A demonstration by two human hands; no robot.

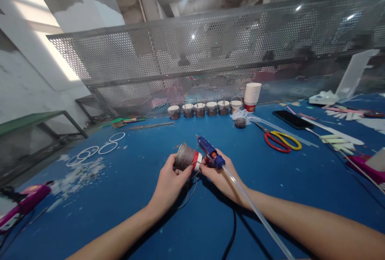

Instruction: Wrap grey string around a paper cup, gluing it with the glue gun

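Observation:
My left hand [171,176] is closed around a paper cup [185,158] lying on its side. Grey-brown twine is wound round most of it, leaving a red and white band at the right end. A loose length of twine [192,196] hangs below the cup. In my right hand [224,174] is a blue glue gun [210,152], its nozzle pointing up and left above the cup. From the gun's back a long clear glue stick [258,212] runs toward me. My right thumb and fingertips meet at the cup's red and white end.
Several twine-wrapped cups [211,108] line the back, beside stacked paper cups [252,93]. A twine ball [240,122], scissors [281,141] and phone [292,119] lie right. White rings [108,148] and purple power strip [28,204] are left; perforated metal screen [126,63] stands behind.

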